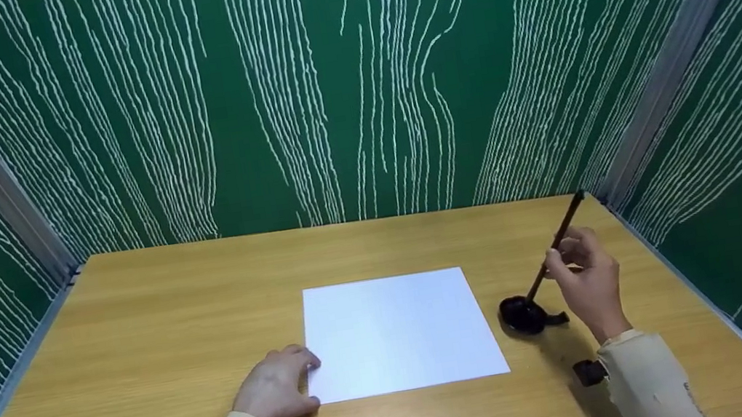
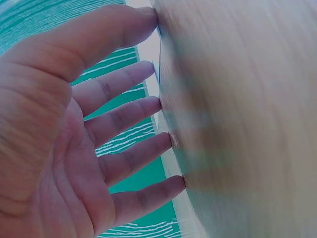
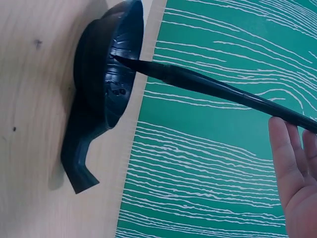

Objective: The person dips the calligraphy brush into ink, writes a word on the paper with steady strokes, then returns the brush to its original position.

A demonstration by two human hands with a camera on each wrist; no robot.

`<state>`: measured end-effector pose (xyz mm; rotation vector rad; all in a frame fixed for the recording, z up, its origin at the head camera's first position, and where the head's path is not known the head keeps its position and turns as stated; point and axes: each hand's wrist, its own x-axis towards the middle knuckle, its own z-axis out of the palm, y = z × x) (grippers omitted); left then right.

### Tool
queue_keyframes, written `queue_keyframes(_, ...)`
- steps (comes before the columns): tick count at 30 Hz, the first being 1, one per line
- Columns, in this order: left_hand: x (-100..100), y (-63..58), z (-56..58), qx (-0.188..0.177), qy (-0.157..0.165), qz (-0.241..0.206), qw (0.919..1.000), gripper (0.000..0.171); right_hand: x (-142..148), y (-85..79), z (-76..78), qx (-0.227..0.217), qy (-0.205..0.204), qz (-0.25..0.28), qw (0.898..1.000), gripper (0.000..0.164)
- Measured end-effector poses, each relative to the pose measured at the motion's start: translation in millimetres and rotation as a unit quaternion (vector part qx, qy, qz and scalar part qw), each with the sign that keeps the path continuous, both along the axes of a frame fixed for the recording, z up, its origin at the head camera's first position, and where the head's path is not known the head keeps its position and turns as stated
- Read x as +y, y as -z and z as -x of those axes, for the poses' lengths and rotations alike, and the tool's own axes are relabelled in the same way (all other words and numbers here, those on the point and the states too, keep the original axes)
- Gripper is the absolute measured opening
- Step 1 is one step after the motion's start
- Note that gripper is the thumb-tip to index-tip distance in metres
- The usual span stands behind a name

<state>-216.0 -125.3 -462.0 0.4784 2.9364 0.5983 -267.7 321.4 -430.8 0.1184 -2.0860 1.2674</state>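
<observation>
In the head view a white sheet of paper point(image 1: 397, 333) lies on the table. My left hand point(image 1: 278, 386) rests at its left edge, thumb and fingertips spread along it; in the left wrist view the fingers point(image 2: 129, 111) are extended, their tips on the surface. To the right of the paper, my right hand point(image 1: 589, 279) pinches the dark shaft of an ink brush point(image 1: 556, 240), which slants down to the left. The right wrist view shows the brush point(image 3: 208, 89) with its black tip inside a small black dish point(image 3: 89, 64) that has a bent handle.
The wooden table point(image 1: 139, 331) is bounded by green walls point(image 1: 352, 79) with white wavy lines at the back and sides. Grey posts point(image 1: 670, 46) stand at the back corners. A small black block point(image 1: 590, 373) shows beside my right cuff.
</observation>
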Motion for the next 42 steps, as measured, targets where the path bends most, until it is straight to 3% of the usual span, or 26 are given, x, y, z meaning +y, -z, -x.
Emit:
queue_keyframes(17,-1,-1.0,0.7,0.004,0.000,0.003,1.0000,0.049,-1,4.9,-0.8,0.011,0.020,-0.016,1.000,0.023)
queue_keyframes(27,-1,2.3,0.3,0.002,-0.004,-0.005,1.0000,0.049,0,4.7,-3.1,0.022,0.021,-0.001,1.000,0.024)
queue_keyframes(35,-2,2.6,1.7,-0.005,-0.006,-0.003,1.0000,0.050,1,-4.7,-7.5,0.047,0.023,0.017,0.999,0.023)
queue_keyframes(42,-1,2.7,1.8,-0.008,-0.012,-0.006,0.9999,0.050,4,0.2,-2.3,0.049,0.030,0.025,0.998,0.021)
